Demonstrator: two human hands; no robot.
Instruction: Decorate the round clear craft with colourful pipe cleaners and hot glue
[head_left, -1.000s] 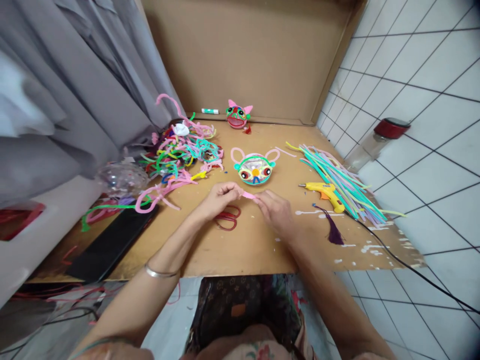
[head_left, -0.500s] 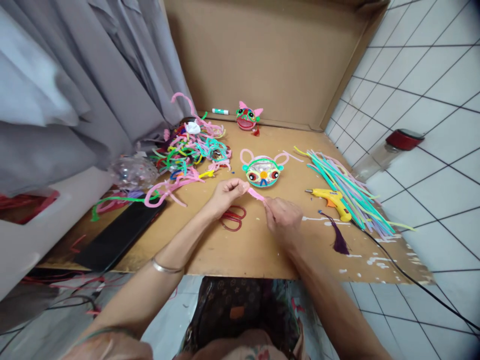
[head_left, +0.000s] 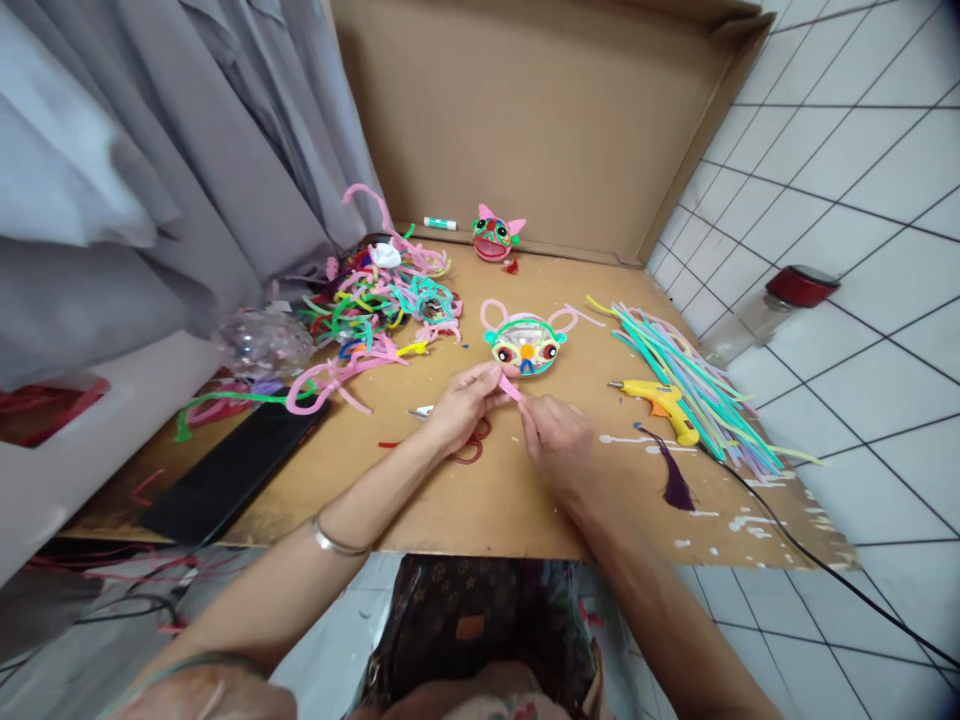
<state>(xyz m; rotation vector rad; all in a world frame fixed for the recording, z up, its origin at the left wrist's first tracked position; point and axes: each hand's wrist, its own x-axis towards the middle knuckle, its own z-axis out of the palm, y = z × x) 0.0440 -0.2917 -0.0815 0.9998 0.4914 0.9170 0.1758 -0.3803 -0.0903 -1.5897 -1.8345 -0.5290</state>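
Note:
A short pink fuzzy strip, like pipe cleaner (head_left: 511, 387), is pinched between my two hands above the table. My left hand (head_left: 471, 402) grips its upper left end, and my right hand (head_left: 559, 438) closes on the lower right end. Just beyond them sits a colourful animal face (head_left: 526, 348) with pink loop ears, red-rimmed eyes and an orange nose. Red-handled scissors (head_left: 471, 452) lie partly hidden under my left hand and wrist.
A tangled pile of pipe cleaners (head_left: 390, 300) is at the left, near a black flat object (head_left: 236, 470). To the right are a yellow glue gun (head_left: 660, 405), straight pipe cleaners (head_left: 690, 385) and a purple tassel (head_left: 675, 480). A finished-looking face (head_left: 493, 235) stands at the back.
My hands have come slightly closer together, and less of the pink strip shows between them. My left hand has shifted a little right and down, covering the scissors differently.

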